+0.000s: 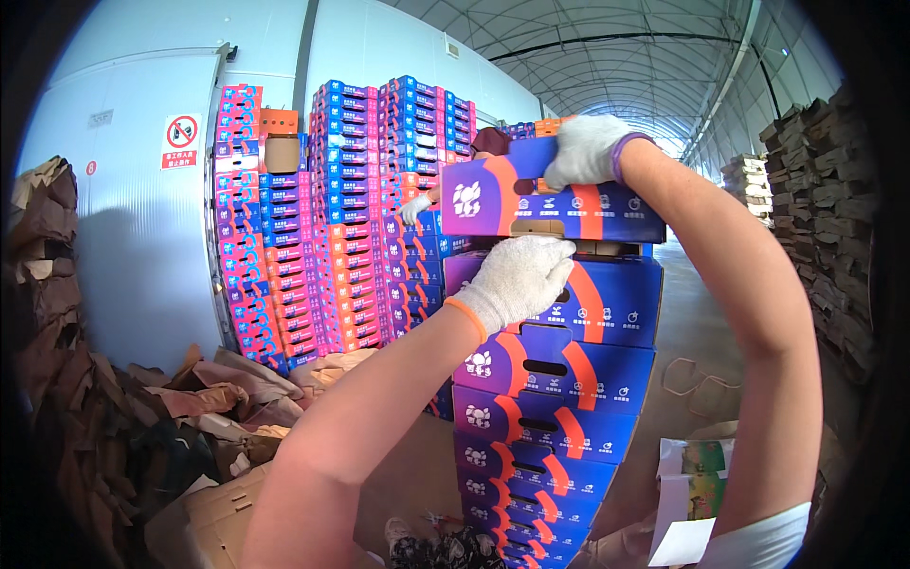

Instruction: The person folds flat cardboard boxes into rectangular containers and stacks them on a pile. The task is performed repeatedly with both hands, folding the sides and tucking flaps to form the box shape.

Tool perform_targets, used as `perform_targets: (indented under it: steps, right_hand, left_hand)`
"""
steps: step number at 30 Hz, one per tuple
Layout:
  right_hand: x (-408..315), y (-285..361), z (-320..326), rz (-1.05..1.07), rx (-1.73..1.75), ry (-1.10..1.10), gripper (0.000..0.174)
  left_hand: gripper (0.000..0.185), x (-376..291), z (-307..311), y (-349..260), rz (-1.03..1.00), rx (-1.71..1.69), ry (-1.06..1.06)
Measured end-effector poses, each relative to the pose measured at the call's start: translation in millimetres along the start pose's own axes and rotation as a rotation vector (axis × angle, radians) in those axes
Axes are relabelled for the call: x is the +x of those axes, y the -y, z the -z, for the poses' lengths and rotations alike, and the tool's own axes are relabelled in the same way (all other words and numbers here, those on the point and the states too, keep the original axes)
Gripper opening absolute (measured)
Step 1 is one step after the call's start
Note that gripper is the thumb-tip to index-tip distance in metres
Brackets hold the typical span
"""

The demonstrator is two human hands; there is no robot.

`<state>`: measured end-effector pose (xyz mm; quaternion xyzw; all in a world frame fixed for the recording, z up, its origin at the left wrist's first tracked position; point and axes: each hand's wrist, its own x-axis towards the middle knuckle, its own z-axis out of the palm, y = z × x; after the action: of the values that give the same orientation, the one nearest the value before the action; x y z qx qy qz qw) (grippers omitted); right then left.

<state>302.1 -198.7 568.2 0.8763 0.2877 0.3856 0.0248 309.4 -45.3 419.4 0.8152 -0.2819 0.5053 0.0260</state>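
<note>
A tall stack of blue and purple printed cardboard cartons (583, 384) stands right in front of me. At its top, my right hand (586, 149), in a white knit glove, grips the raised handle edge of the uppermost carton (476, 195). That carton sits slightly raised, with a gap showing under its front edge. My left hand (522, 277), gloved too, holds the top edge of the second carton (629, 291) around its handle cutout. The glove covers part of that cutout, and the fingertips are partly hidden at the rim.
Tall carton stacks (345, 213) line the white panel wall. Behind my stack, another person's gloved hand (416, 208) touches cartons. Crumpled brown paper (213, 391) and flat cardboard (220, 512) lie left. Paper bundles (817, 235) rise at right; a strap loop (693, 377) is on the floor.
</note>
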Motion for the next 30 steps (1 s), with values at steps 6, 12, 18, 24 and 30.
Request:
perform_targets:
  steps: [6,12,18,24,30]
  right_hand:
    - [8,-15,-34,0.041,0.052,-0.073,0.052]
    - [-5,6,-37,0.089,0.017,-0.094,0.056]
    - [-75,-3,-63,0.359,0.292,-0.47,0.032]
    - [-334,34,-238,0.311,1.553,-0.538,0.008]
    - [-436,143,-393,-0.42,1.612,0.482,0.023]
  left_hand:
    - [0.024,7,11,-2,-0.054,-0.032,-0.037]
    - [0.028,-19,41,-45,-0.278,0.235,-0.018]
    - [0.06,-175,44,-35,0.105,0.14,-0.005]
    - [0.099,-358,-1,-8,1.143,-0.131,0.712]
    - [0.072,-389,-102,-32,1.623,-1.037,0.343]
